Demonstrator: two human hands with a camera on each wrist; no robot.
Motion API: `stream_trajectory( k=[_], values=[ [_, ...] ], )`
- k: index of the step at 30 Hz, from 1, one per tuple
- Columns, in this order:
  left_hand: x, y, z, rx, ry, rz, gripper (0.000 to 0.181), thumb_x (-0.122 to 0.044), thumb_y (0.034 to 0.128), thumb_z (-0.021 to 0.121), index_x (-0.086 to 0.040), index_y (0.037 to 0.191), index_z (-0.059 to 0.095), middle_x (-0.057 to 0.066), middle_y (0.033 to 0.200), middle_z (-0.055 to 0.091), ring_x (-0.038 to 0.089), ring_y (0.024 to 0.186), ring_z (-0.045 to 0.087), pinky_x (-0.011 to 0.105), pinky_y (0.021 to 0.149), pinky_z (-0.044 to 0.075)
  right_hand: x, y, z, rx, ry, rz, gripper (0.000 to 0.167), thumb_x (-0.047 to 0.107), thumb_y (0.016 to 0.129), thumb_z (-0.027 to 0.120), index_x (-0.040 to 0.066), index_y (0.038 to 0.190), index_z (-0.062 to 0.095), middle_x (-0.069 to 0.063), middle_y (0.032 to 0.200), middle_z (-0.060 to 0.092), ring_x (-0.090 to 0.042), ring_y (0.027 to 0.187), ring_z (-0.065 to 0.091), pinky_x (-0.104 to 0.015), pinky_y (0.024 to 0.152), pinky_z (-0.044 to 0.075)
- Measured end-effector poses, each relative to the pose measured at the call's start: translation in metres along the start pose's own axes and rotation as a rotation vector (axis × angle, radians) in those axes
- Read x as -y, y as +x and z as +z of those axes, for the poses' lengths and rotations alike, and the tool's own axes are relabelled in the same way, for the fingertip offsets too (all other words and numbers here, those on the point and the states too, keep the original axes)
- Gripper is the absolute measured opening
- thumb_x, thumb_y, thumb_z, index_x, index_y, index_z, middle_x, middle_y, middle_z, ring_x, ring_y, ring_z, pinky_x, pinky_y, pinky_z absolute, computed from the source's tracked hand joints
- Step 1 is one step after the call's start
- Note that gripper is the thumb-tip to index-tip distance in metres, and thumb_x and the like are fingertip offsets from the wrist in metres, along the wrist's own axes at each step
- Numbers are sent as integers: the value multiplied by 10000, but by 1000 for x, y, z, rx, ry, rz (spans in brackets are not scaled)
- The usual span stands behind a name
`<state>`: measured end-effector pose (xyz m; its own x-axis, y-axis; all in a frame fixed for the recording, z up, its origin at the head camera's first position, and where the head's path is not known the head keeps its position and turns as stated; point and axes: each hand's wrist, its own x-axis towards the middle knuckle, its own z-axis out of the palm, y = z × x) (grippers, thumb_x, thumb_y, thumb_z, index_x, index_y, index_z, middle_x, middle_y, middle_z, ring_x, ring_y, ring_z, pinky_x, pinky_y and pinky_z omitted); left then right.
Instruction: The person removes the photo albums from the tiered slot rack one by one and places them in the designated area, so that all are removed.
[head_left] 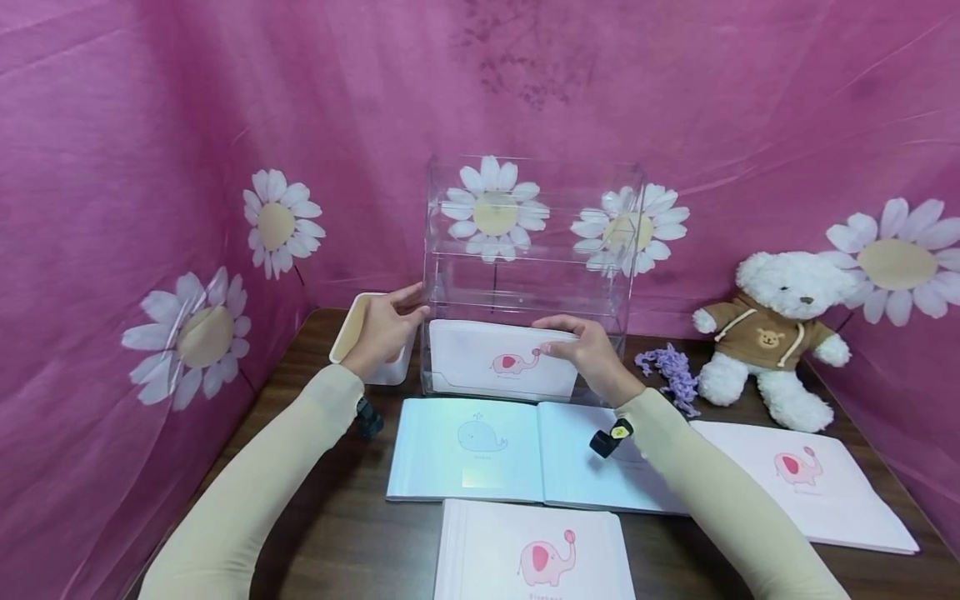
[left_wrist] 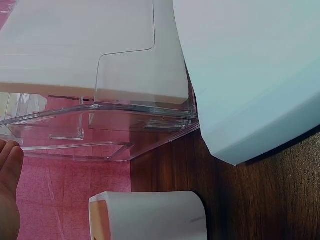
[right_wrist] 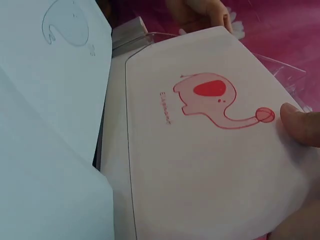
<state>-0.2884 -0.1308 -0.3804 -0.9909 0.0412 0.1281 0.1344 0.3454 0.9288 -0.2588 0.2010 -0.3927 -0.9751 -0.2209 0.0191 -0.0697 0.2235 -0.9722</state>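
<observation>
A clear acrylic tiered rack (head_left: pixel 525 283) stands at the back of the table. In its lowest tier sits a white booklet (head_left: pixel 465 354) with a pink elephant on the cover, behind the clear front lip. My right hand (head_left: pixel 588 358) pinches this booklet at its upper right corner; the thumb (right_wrist: pixel 300 125) lies on the cover near the elephant's ball. My left hand (head_left: pixel 386 329) is at the rack's left side, its fingertips by the side panel. The fingers look fairly straight in the left wrist view; whether they touch the panel I cannot tell.
An open booklet (head_left: pixel 480 475) with a whale drawing lies before the rack. Other elephant booklets lie nearest me (head_left: pixel 487 558) and at right (head_left: pixel 840 508). A white bin (head_left: pixel 393 371), purple yarn (head_left: pixel 675 375) and a teddy bear (head_left: pixel 787 333) stand around the rack.
</observation>
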Motion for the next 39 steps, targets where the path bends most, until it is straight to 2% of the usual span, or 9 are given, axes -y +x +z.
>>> stream_trajectory(
  k=[6,13,17,23,31,39],
  values=[
    [1,1,0,8,14,-6,548,-180,972,693,-191,1493,523,81,1445,623,240,1285,642,398,1052,548,1,-1,2,-29,57,-3,371,43,884,738,73,1253,706,-92,1204,733,-130,953,732,-279,790,633],
    [1,1,0,-9,6,22,535,-161,970,694,-165,1481,536,102,1418,641,245,1249,664,394,1040,556,0,1,4,-50,61,-31,355,34,879,724,53,1234,717,-112,1164,755,-134,922,751,-295,767,644],
    [1,1,0,-5,9,11,538,-163,970,694,-171,1484,534,97,1426,636,245,1257,660,397,1041,555,-2,1,6,-74,61,-49,338,17,870,703,43,1206,727,-117,1155,754,-140,919,752,-290,772,641],
    [3,1,0,5,-2,-12,545,-157,976,684,-178,1495,520,85,1448,621,249,1287,641,402,1050,550,-3,1,8,-97,63,-56,344,-4,866,682,25,1206,723,-153,1197,732,-133,921,750,-277,787,638],
    [3,2,1,9,-49,36,542,-97,977,665,-96,1495,504,154,1443,609,271,1305,622,389,1069,540,-1,0,8,-117,45,-24,344,14,883,672,55,1220,726,-191,1279,697,-144,953,744,-265,808,635],
    [2,1,1,6,-36,28,547,-115,973,679,-109,1493,511,145,1435,617,260,1297,628,387,1063,542,2,-2,8,-160,38,-27,334,30,878,687,70,1205,740,-172,1307,690,-132,928,749,-276,787,642]
  ],
)
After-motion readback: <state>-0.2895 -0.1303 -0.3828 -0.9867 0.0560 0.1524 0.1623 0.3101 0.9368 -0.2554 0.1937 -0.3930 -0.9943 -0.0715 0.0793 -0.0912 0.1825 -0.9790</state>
